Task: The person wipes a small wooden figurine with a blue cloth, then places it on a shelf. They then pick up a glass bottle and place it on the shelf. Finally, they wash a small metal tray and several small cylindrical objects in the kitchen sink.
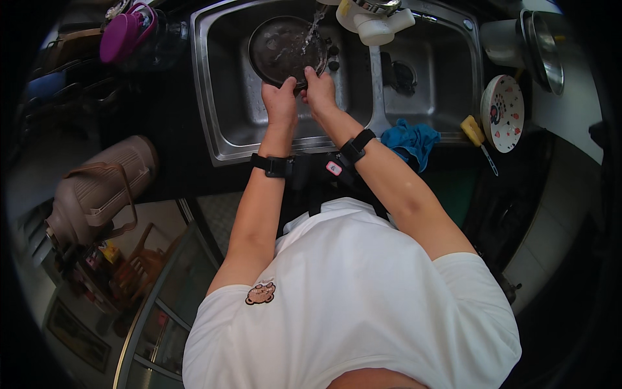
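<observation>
Over the left basin of the steel sink, both my hands grip the near rim of a dark round pan. My left hand has its thumb on the rim, and my right hand holds the rim just to the right of it. Water runs down from above onto the pan's right part and splashes there. The fingers beneath the pan are mostly hidden. A white faucet fitting sits above the sink's divider.
A blue cloth lies on the right basin's near edge. Right of the sink are a yellow sponge brush, a patterned bowl and metal bowls. A large thermos jug and a pink-lidded container stand at left.
</observation>
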`<action>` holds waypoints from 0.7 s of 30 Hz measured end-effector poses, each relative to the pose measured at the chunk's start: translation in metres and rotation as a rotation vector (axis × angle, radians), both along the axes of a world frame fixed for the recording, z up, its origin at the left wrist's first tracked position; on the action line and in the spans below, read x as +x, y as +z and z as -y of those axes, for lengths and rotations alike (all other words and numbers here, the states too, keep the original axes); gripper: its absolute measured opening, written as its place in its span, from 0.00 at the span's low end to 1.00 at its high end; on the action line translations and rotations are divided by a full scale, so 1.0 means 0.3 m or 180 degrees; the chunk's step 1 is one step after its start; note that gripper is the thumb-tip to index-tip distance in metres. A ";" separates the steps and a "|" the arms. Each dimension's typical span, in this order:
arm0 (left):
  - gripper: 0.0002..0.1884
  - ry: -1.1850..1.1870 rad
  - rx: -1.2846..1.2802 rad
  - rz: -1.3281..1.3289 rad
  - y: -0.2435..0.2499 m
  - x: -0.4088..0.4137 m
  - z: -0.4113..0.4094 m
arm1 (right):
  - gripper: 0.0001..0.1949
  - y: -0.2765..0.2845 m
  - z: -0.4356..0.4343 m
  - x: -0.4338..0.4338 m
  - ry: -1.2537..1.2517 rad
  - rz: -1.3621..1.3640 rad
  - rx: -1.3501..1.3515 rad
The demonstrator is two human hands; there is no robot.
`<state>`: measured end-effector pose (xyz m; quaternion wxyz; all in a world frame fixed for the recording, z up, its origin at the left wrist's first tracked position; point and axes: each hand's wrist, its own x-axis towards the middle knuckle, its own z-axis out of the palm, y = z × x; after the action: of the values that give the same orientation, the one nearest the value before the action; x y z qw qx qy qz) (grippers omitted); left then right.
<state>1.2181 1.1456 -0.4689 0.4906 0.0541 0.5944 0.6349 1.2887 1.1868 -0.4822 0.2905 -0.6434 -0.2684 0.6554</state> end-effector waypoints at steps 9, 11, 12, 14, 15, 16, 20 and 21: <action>0.21 -0.0459 0.0266 0.0156 0.108 -0.066 0.016 | 0.23 -0.041 -0.181 0.083 0.0666 0.0945 0.1386; 0.21 0.0437 0.0515 -0.0073 0.023 0.009 -0.006 | 0.22 -0.097 -0.080 0.026 0.0091 0.0437 0.0535; 0.21 0.0413 0.0333 -0.0391 -0.005 0.008 -0.003 | 0.20 -0.018 -0.017 0.015 -0.0005 -0.0112 -0.0183; 0.22 0.0286 0.0182 -0.0453 -0.015 0.009 0.017 | 0.19 -0.012 -0.004 0.049 0.0247 0.0150 -0.0290; 0.22 0.0183 0.0215 -0.0205 -0.007 -0.007 0.044 | 0.20 -0.015 -0.025 0.079 0.0526 0.0429 -0.0147; 0.22 0.0051 0.0264 0.0029 0.008 -0.029 0.062 | 0.21 -0.046 -0.072 0.098 0.0675 0.0552 0.0382; 0.20 -0.0580 0.0118 0.0160 0.060 -0.083 0.111 | 0.25 -0.041 -0.214 0.148 0.1523 0.1081 0.1073; 0.20 -0.0516 0.0104 0.0178 0.061 -0.083 0.101 | 0.29 -0.040 -0.247 0.150 0.1856 0.1042 0.0815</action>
<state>1.1933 1.1153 -0.4507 0.5558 0.0924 0.5636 0.6040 1.3337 1.2609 -0.4943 0.1228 -0.5946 -0.5636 0.5601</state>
